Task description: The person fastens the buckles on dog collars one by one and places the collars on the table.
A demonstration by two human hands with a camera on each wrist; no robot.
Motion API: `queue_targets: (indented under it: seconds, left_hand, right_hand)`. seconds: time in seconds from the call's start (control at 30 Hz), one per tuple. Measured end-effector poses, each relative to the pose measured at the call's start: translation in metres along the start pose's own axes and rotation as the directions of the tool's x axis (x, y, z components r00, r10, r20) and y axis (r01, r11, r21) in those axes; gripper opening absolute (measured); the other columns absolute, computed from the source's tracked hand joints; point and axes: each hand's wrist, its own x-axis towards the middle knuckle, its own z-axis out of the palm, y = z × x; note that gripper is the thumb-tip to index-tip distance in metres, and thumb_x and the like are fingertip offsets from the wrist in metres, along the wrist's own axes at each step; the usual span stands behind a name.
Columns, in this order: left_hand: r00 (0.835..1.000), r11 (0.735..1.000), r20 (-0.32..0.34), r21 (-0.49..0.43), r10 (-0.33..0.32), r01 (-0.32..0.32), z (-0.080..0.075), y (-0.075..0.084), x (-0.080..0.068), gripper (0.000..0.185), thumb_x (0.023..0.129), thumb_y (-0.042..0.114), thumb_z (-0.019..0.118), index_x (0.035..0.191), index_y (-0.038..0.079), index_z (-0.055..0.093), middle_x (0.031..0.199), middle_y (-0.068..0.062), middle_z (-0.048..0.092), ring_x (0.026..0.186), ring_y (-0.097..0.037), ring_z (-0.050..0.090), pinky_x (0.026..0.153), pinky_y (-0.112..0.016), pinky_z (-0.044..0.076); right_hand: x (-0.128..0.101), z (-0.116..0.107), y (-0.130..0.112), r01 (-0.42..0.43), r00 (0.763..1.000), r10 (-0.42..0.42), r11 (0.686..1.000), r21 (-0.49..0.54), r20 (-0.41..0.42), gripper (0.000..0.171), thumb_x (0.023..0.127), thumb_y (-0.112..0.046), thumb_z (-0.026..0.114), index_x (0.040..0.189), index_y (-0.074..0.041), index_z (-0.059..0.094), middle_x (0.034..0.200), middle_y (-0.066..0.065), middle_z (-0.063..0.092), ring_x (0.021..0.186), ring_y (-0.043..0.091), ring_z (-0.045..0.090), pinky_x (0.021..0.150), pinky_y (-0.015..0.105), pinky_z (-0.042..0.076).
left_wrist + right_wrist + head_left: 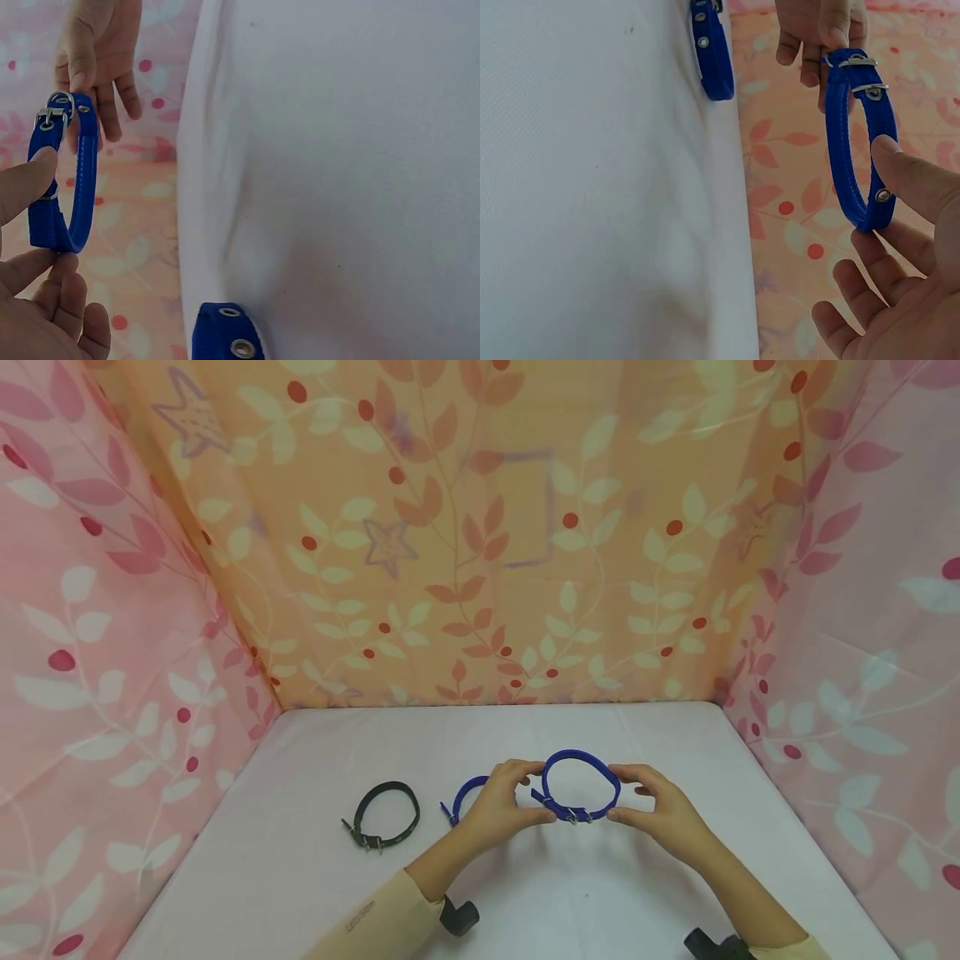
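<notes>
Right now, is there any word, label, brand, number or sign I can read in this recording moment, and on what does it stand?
Left sleeve: a short line of small dark print near the cuff, too small and blurred to read.
Blue collar held between both hands: no lettering visible, only metal eyelets and buckle.
Second blue collar and black collar on the white table: no text visible.
Leaf-patterned cloth: pattern only, no words.

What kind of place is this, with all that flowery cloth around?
Probably a small screened-off work table, not a lived-in room: leaf-print fabric walls in a white tabletop, where both hands hold a blue collar beside a black collar.
</notes>
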Motion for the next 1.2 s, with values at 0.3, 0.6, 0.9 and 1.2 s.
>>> queue_targets:
  seconds: [0.3, 0.6, 0.9, 1.2]
  left_hand:
    - [0.998, 0.998, 0.046, 0.051, -0.051, 0.048, 0.017, -0.01, 0.021, 0.075, 0.078, 0.039, 0.09, 0.144, 0.026, 0.057, 0.137, 0.01, 0.058, 0.121, -0.014, 0.053, 0.096, -0.03, 0.053]
    - [0.993, 0.996, 0.088, 0.06, -0.074, 0.069, 0.033, -0.016, 0.041, 0.076, 0.075, 0.032, 0.093, 0.142, 0.016, 0.059, 0.132, 0.004, 0.06, 0.118, -0.015, 0.056, 0.096, -0.029, 0.053]
    - [0.99, 0.99, 0.105, 0.109, -0.097, 0.086, 0.052, -0.019, 0.052, 0.076, 0.072, 0.023, 0.095, 0.138, 0.008, 0.061, 0.125, -0.002, 0.063, 0.108, -0.013, 0.057, 0.095, -0.028, 0.052]
    - [0.986, 0.98, 0.11, 0.17, -0.122, 0.102, 0.06, -0.018, 0.049, 0.076, 0.07, 0.02, 0.097, 0.134, 0.002, 0.06, 0.125, -0.007, 0.065, 0.119, -0.023, 0.058, 0.107, -0.036, 0.047]
  right_hand:
    - [0.007, 0.0, 0.025, -0.007, 1.0, 0.007, 1.0, -0.012, 0.016, 0.068, 0.084, -0.037, 0.085, 0.142, -0.014, 0.058, 0.14, 0.011, 0.061, 0.13, 0.036, 0.051, 0.105, 0.067, 0.042]
    - [0.012, 0.0, 0.045, -0.087, 0.995, 0.087, 0.996, -0.011, 0.05, 0.07, 0.085, -0.036, 0.085, 0.144, -0.013, 0.056, 0.143, 0.014, 0.059, 0.132, 0.039, 0.048, 0.107, 0.068, 0.039]
    - [0.013, 0.005, 0.067, -0.119, 0.991, 0.121, 0.992, -0.05, 0.052, 0.07, 0.083, -0.031, 0.087, 0.143, -0.009, 0.057, 0.143, 0.017, 0.059, 0.134, 0.046, 0.048, 0.109, 0.068, 0.038]
    - [0.013, 0.009, 0.072, -0.087, 0.994, 0.09, 0.995, -0.042, 0.069, 0.07, 0.08, -0.02, 0.088, 0.14, -0.002, 0.058, 0.143, 0.026, 0.057, 0.139, 0.051, 0.044, 0.114, 0.067, 0.032]
